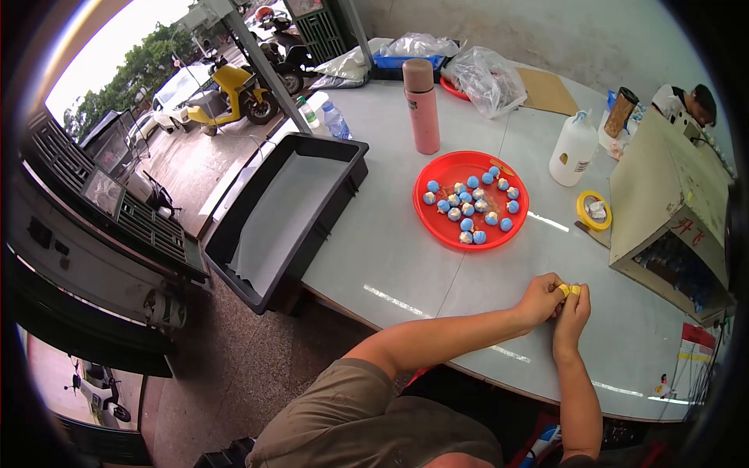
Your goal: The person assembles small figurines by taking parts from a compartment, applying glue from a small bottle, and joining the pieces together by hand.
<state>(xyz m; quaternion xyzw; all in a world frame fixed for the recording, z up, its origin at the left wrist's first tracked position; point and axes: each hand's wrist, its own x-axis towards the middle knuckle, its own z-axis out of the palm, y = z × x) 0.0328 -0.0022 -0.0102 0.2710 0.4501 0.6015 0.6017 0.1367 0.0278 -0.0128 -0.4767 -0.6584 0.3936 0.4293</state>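
Over the right front part of the table, my left hand [539, 301] and my right hand [572, 317] meet, fingertips pressed together. Both are closed in a pinch. Small yellow bits [569, 289] show at the fingertips; whether they are wraps on the fingers or part of a held piece is unclear. Anything else between the fingers is hidden. Beyond my hands, to the left, sits a round red plate [437, 231] holding several small blue balls [506, 225], many with whitish patches. Neither hand touches the plate.
A black tray [282, 274] with a grey bottom lies at the left table edge. Behind the plate stands a pink thermos [422, 117]. To the right are a white jug [572, 152], a yellow tape roll [583, 212] and a beige cabinet [663, 168]. Another person [672, 101] sits behind it.
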